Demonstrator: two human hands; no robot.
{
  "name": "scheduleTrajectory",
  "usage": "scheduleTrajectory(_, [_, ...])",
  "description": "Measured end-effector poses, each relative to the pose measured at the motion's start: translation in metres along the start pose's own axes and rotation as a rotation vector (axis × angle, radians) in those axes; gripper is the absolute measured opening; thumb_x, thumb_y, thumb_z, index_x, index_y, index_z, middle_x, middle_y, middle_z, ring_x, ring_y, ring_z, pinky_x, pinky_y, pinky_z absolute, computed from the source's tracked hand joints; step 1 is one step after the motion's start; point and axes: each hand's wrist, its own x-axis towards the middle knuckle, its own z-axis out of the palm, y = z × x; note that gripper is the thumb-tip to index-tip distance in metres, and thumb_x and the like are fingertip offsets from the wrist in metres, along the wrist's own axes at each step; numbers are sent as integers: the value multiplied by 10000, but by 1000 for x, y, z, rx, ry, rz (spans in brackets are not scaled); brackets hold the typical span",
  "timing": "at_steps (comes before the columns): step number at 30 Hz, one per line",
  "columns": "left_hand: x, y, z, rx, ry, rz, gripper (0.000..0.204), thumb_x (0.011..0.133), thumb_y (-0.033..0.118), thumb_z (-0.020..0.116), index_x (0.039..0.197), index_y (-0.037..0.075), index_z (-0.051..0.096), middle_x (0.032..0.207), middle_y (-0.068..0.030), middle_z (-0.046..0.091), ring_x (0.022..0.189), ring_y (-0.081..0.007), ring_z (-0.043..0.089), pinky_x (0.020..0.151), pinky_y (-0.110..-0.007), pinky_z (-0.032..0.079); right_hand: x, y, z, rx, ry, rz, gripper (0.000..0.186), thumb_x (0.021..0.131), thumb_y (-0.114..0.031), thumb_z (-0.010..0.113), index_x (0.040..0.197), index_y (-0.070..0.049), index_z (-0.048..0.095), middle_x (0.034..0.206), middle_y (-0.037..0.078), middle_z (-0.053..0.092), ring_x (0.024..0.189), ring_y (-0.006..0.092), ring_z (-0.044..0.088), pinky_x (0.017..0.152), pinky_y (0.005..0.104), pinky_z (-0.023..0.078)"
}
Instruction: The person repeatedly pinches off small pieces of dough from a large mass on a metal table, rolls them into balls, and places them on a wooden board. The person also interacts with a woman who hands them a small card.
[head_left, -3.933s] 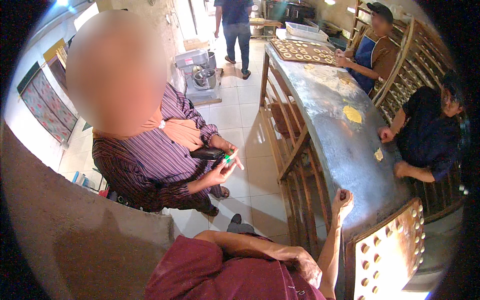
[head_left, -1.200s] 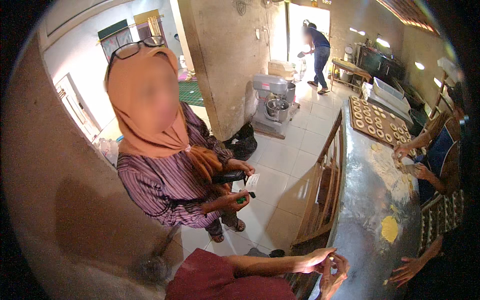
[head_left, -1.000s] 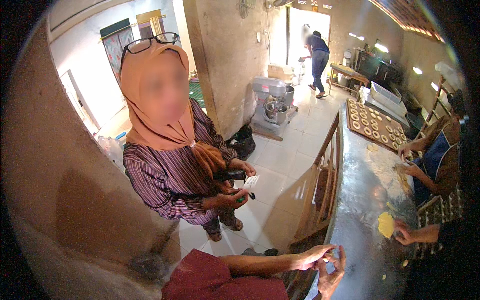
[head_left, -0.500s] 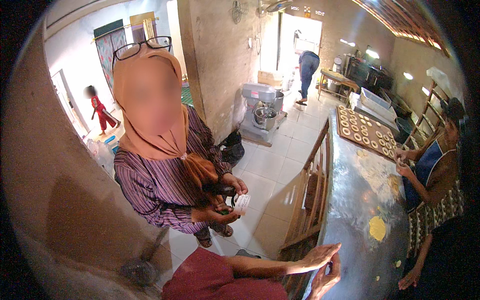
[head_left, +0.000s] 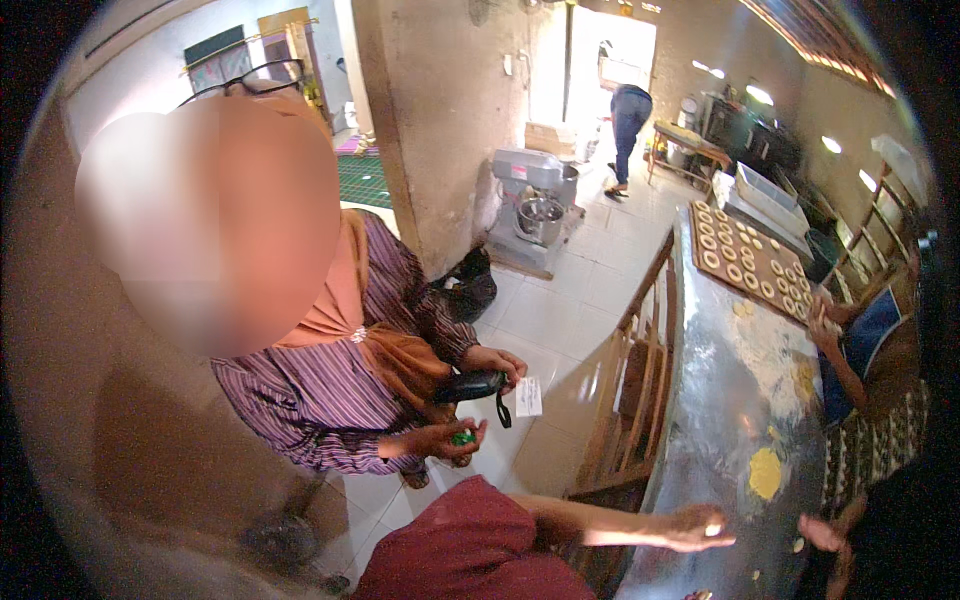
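Note:
My left hand (head_left: 690,530), on a bare arm from a maroon sleeve, is over the near left edge of the metal-topped table (head_left: 690,440). Its fingers are closed around a small pale piece of dough (head_left: 713,527). Of my right hand (head_left: 698,596) only a sliver shows at the lower edge; its fingers are mostly cut off. A flat yellow patch of dough (head_left: 765,473) lies farther up the table, with small pale bits (head_left: 798,545) near another person's hand (head_left: 824,533) at the right.
A person in a striped top (head_left: 300,400) stands close on the left, holding a black pouch (head_left: 470,386), a paper slip (head_left: 528,397) and something green. A tray of dough rings (head_left: 745,262) lies at the table's far end. A mixer (head_left: 530,205) stands beyond.
My hands have parted: the left has moved right, the right down to the lower edge. The striped-top person has come closer. The hand at the right has lifted and turned inward.

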Motion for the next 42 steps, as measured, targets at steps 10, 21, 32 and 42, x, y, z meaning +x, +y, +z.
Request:
scheduleTrajectory(10, [-44, -4, -3, 194, -477, 339, 402, 806, 308, 668, 1201, 235, 650, 1573, -253, 259, 1481, -465, 150, 1192, -645, -46, -14, 46, -32, -747, 305, -170, 300, 931, -262, 702, 987, 33, 710, 874, 148, 711, 760, 247, 662, 718, 354, 546])
scheduleTrajectory(21, [-26, -5, 25, 293, -345, 387, 383, 959, 281, 494, 1314, 149, 553, 1535, -211, 352, 1458, -414, 249, 1205, -610, 86, -19, 67, -47, -810, 417, -121, 367, 953, -320, 668, 1028, 34, 729, 955, 175, 738, 825, 254, 675, 766, 362, 551])
scheduleTrajectory(32, [-11, 8, 53, 402, -592, 241, 274, 917, 206, 533, 1181, 139, 566, 1176, -146, 508, 1147, -311, 458, 979, -531, 345, -31, 58, -43, -806, 466, -7, 421, 944, -359, 662, 1066, 41, 714, 982, 189, 729, 856, 269, 676, 812, 388, 539])
scheduleTrajectory(42, [17, 10, 48, 419, -585, 278, 270, 840, 165, 638, 1107, 156, 597, 1138, -119, 530, 1121, -325, 475, 903, -551, 375, -23, 43, -27, -768, 493, -41, 213, 898, -186, 698, 967, 16, 702, 887, 148, 707, 795, 245, 650, 753, 371, 522])
